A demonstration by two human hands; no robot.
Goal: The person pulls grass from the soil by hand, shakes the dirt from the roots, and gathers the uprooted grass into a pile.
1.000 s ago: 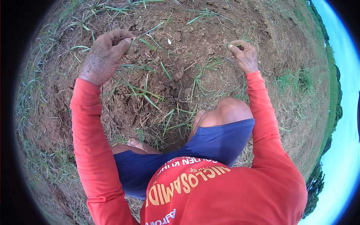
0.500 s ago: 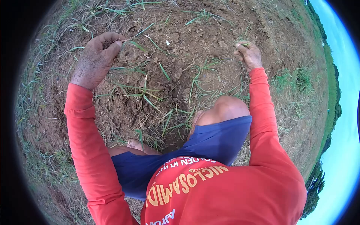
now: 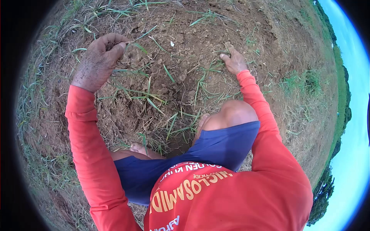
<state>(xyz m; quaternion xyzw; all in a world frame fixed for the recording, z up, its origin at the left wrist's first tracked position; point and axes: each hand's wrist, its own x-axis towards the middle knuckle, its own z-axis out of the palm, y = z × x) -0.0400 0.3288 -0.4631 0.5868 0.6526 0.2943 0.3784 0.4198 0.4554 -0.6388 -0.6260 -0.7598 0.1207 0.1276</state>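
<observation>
My left hand (image 3: 96, 57), ten o'clock, pinched grass sprig (image 3: 141, 47); my right hand (image 3: 233, 62), one o'clock, spread near soil (image 3: 187, 52).

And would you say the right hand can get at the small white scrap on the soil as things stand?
Probably yes: the right hand looks open, mostly bare soil lies between it and the small white scrap, and the left hand is beyond the scrap.
</observation>
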